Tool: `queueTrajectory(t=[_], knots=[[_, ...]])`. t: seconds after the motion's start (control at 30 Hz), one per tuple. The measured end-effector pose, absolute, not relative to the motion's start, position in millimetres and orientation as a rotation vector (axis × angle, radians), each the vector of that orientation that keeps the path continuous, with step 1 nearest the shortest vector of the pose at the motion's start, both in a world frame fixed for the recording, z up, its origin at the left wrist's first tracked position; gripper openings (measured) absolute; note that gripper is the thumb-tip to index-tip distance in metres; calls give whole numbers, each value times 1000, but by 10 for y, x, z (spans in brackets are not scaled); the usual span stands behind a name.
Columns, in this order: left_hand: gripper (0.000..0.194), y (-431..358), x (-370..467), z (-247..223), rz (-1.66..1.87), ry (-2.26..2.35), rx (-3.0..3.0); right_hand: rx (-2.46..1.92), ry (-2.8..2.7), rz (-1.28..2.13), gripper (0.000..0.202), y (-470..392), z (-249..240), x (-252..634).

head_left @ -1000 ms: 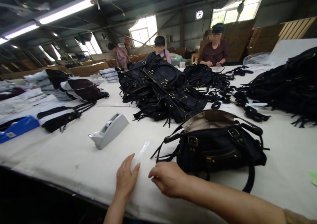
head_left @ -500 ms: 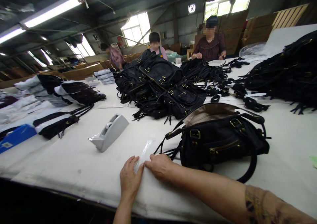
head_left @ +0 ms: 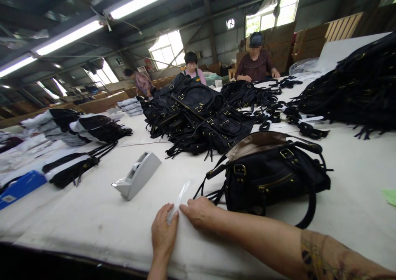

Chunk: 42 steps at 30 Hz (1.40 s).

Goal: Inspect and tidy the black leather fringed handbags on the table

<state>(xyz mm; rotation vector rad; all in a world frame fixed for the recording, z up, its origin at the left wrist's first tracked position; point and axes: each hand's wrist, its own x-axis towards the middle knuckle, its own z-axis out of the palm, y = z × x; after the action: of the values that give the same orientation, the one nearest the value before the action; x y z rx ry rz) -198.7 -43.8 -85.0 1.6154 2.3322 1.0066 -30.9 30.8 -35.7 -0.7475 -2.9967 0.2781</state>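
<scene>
A thin clear plastic strip [head_left: 184,192] lies on the white table [head_left: 102,222] near its front edge. My left hand [head_left: 163,230] holds the strip's near end, the plastic showing between thumb and fingers. Beside it my right hand [head_left: 198,213] is closed, its fingertips at the strip's right side; what they pinch, if anything, is too small to make out. An open black handbag [head_left: 272,177] with brass buckles and a brown lining stands just right of the hands, behind my right forearm. A grey tape dispenser [head_left: 139,175] sits to the left, beyond my left hand.
Black bags [head_left: 194,111] are heaped mid-table, with another pile [head_left: 355,90] at the right. Wrapped bags [head_left: 95,127] and a blue box [head_left: 23,189] are at the left. Straps [head_left: 278,113] lie behind the handbag. A person [head_left: 255,61] and two others are across the table.
The camera view has shifted slightly, so the scene sits lower. Both hands stay at the plastic strip, with their fingertips slightly closer together.
</scene>
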Motion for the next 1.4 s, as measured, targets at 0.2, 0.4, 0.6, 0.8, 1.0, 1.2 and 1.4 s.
queueTrajectory(t=[0.2, 0.4, 0.6, 0.8, 1.0, 1.2, 1.4], knots=[[57, -440, -1978, -860, 1010, 2348, 1612, -750, -2988, 261, 21, 242, -379, -298], [59, -447, -1976, -860, 977, 2329, 1616, -736, -2974, 244, 16, 235, -356, -222], [56, -446, -1960, -848, 975, 2371, 1568, -510, -2992, 175, 18, 347, -346, -359], [31, -500, -1748, -835, 1104, 2476, 1459, -359, -3057, -40, 19, 348, -413, -405], [22, -505, -1645, -769, 1143, 2435, 1446, -440, -3093, -24, 22, 353, -395, -274], [20, -506, -1760, -760, 1152, 2369, 1494, -533, -3060, 109, 22, 299, -322, -267], [21, -474, -1786, -773, 1170, 2332, 1509, -522, -3089, 106, 16, 338, -317, -274]])
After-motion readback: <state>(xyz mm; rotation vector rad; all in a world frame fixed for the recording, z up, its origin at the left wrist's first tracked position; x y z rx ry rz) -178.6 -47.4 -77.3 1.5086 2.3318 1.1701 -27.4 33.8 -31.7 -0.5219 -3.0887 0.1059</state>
